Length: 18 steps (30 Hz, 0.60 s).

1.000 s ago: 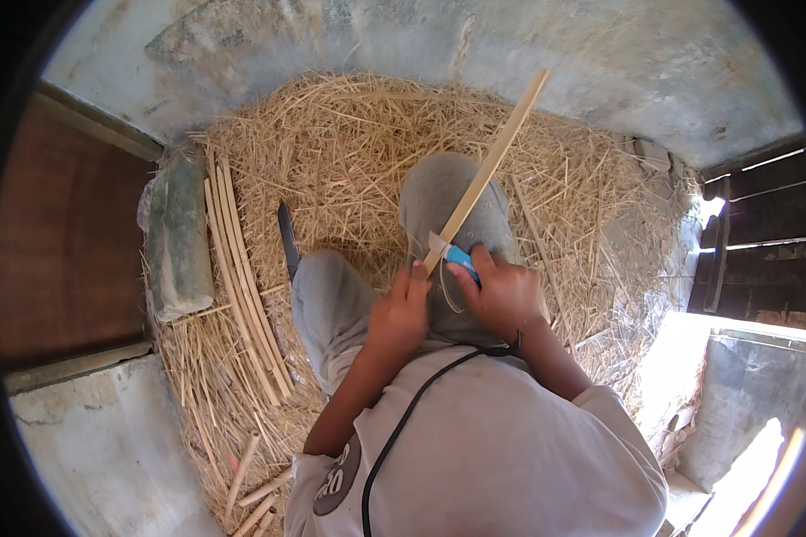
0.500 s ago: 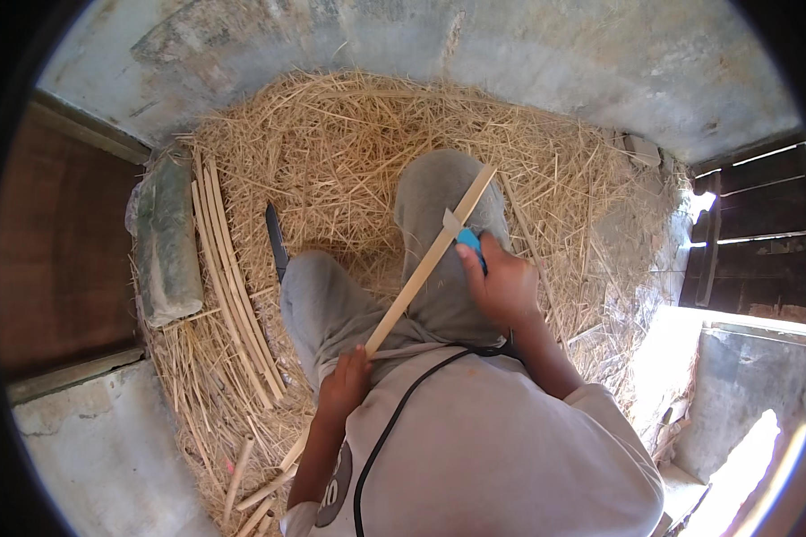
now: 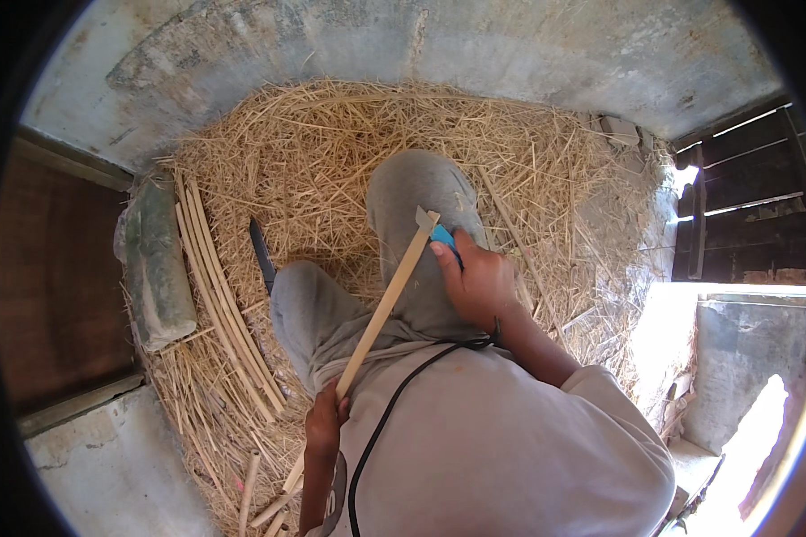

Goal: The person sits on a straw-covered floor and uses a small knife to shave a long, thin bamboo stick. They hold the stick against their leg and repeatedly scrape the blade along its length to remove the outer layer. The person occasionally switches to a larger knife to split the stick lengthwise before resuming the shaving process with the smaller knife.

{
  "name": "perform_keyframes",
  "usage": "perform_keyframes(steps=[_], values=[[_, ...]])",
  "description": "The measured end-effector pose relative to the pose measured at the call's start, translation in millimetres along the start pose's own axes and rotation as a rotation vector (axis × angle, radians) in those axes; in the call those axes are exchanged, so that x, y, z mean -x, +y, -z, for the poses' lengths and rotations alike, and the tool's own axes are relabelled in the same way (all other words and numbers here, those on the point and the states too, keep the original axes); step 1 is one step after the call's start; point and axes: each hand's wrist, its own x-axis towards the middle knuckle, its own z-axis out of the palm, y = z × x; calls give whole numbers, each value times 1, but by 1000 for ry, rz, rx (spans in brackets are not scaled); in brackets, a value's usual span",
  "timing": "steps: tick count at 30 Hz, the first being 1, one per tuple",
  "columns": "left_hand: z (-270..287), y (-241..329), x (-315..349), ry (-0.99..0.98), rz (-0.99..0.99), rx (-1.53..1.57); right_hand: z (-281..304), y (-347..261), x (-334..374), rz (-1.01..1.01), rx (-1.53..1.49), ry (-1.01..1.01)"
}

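A long, flat strip of pale wood or bamboo slants across my lap, its far end over my right knee. My left hand is closed around its near end, close to my waist. My right hand grips a blue-handled knife with a short, broad blade. That blade lies against the strip just short of its far tip. My fingers hide most of the handle.
Straw covers the floor. Several long pale strips lie at the left beside a greenish-grey cylindrical block. A dark blade rests by my left knee. Short cut pieces lie lower left. A black cord crosses my shirt.
My left hand has drawn the strip back toward my waist, so less of it extends past the knife. The blade now sits near the far tip.
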Motion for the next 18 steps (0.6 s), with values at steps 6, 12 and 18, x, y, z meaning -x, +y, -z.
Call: perform_keyframes(steps=[6,12,18], values=[[-6,1,4,-32,-26,-34,-4,6,5,27,-6,47],[-20,-7,15,-82,-40,-202,-8,11,5,42,-4,95],[-34,-19,23,-98,-99,-345,-13,26,11,92,-39,184]])
